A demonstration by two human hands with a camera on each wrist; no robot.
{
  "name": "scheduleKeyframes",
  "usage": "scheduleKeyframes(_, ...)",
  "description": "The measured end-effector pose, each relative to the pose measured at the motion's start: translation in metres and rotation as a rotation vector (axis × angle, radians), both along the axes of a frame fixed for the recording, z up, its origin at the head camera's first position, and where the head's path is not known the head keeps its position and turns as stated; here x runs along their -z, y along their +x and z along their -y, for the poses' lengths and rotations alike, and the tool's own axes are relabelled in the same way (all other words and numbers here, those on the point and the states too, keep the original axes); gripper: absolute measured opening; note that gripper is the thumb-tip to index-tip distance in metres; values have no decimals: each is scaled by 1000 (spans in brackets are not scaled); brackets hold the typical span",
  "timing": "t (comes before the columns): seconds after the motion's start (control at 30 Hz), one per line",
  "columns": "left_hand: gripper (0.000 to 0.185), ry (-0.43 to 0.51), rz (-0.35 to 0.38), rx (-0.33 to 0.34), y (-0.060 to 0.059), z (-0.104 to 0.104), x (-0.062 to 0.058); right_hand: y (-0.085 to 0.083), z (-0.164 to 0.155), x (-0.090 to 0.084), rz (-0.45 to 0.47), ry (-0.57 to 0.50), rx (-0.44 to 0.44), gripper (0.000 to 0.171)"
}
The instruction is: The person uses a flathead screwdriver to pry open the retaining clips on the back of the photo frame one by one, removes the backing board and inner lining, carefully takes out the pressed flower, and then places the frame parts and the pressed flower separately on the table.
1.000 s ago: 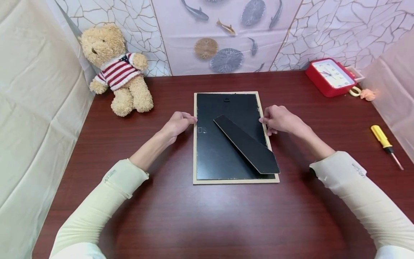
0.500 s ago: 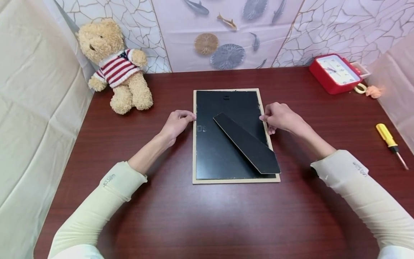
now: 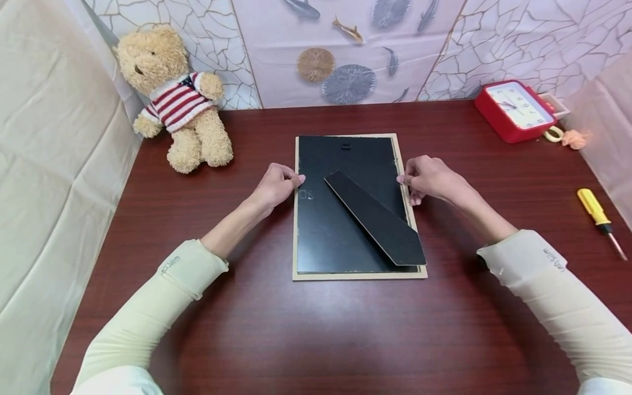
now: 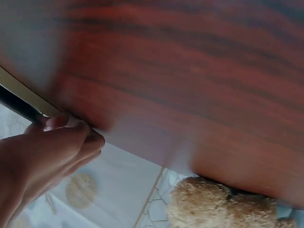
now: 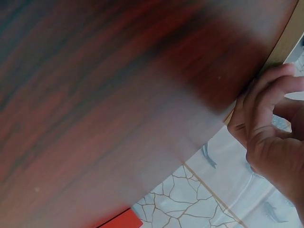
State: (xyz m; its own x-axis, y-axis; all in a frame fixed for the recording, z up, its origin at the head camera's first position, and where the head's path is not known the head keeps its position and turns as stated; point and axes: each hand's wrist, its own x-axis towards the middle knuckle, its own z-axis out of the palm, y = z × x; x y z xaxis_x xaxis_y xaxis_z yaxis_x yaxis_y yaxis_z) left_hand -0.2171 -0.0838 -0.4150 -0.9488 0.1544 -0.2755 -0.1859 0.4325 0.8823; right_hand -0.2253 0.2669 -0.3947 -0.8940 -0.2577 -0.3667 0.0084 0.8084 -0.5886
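Observation:
A picture frame [image 3: 360, 276] with a pale wooden rim lies face down on the table. Its black backing board [image 3: 326, 236] carries a slanting black stand leg [image 3: 377, 222], whose wide end overlaps the lower right rim. At the left rim my left hand [image 3: 276, 186] grips the frame's edge, thumb tip over the edge of the board. Opposite it, my right hand [image 3: 432, 178] holds the right rim between thumb and curled fingers. The board's left edge sits slightly raised, covering part of the rim at the upper left. The frame's front is hidden.
On the dark red wooden table [image 3: 296, 334], a teddy bear [image 3: 173, 99] in a striped sweater leans at the back left. A red clock [image 3: 513, 112] stands back right, with small items beside it. A yellow-handled screwdriver [image 3: 599, 219] lies far right. Fabric walls enclose the back and sides.
The backing board's left and top edges have risen and shifted slightly over the rim. My left thumb has come further onto the board. The right hand keeps its hold; the view has tilted slightly.

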Motion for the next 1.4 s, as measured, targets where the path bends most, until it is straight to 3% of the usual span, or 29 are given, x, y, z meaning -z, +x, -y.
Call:
scheduleKeyframes(0.27, 24, 62, 139, -32, -7, 20, -2, 3, -2, -1, 4, 3, 7, 27)
scheduleKeyframes(0.37, 17, 108, 149, -56, -10, 27, 0, 4, 2, -3, -85, 30, 0, 22)
scheduleKeyframes(0.5, 19, 139, 140, -74, -11, 32, 2, 8, 11, -3, -294, 82, -15, 17)
scheduleKeyframes(0.57, 21, 147, 127, -72, -11, 33, 3, 13, 16, -7, -319, 78, -25, 18)
scheduleKeyframes(0.7, 21, 147, 124, -77, -11, 34, 3, 27, 24, -19, -148, -23, -82, 29)
scheduleKeyframes(0.8, 16, 170, 148, -92, -11, 35, 4, 35, 26, -21, 19, -124, -110, 40)
scheduleKeyframes(0.87, 14, 194, 159, -99, -11, 34, 4, 38, 26, -21, 77, -159, -115, 48)
scheduleKeyframes(1.2, 18, 295, 147, -154, -11, 38, -3, 45, 24, -25, 114, -278, -83, 54)
scheduleKeyframes(1.4, 16, 318, 90, -188, -6, 27, -14, 50, 22, -32, 94, -235, -64, 59)
